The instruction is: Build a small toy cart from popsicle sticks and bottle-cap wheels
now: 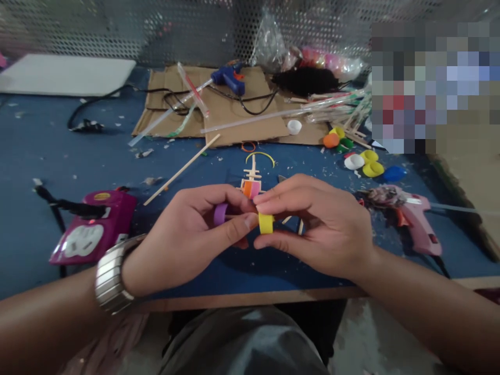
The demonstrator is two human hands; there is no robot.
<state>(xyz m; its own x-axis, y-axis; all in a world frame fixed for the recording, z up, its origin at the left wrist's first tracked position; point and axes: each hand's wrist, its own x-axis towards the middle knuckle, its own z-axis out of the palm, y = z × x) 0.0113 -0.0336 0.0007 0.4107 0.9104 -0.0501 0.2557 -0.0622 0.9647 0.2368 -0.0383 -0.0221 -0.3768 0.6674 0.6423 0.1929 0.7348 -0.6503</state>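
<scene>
Between the thumb and fingers of my right hand (320,224) is a yellow bottle cap (266,224). My left hand (195,224) is closed, its thumb and fingertips touching the yellow cap's left side. A purple bottle cap (221,214) shows inside the left hand's grip, with a thin stick seeming to run from it toward the yellow cap; the fingers partly hide this. Just beyond my fingertips lies a small frame of wooden sticks (253,174), with an orange and pink piece (251,189) on it.
Left stands a purple power strip (94,224); right lies a pink glue gun (417,219). A blue glue gun (230,79) rests on cardboard (246,122) behind. Loose bottle caps (373,169) sit at right, a wooden stick (183,169) at left. A cable (74,112) crosses the back.
</scene>
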